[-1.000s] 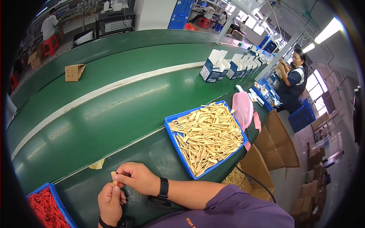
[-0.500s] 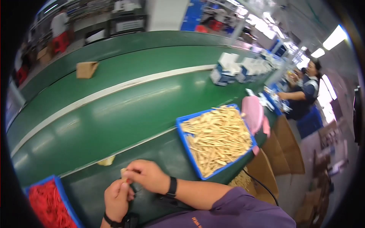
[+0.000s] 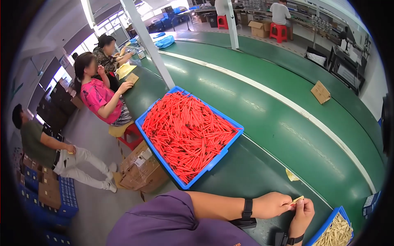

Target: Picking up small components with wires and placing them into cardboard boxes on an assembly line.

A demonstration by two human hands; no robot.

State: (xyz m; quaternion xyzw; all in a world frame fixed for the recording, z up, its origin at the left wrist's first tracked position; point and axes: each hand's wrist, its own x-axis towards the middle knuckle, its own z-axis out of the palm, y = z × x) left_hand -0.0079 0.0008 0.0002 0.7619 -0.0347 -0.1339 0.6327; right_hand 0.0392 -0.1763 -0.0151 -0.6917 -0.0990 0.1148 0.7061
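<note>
1 pale, flat wooden-looking piece is pinched by the left hand and right hand, near slender pale sticks.

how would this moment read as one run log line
left hand, right hand: both on wooden piece | left tray: red sticks | right tray: wooden sticks

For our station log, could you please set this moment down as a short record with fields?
Left hand: pinching a small pale wooden piece
Right hand: close beside it, gripping the same piece
Large tray: blue, heaped with red sticks
Tray at lower right: blue, holding pale wooden sticks
Beyond the hands: yellow scrap on the green bench
People at left: one in pink, seated; one beyond in patterned clothes; one on foot in green
</note>
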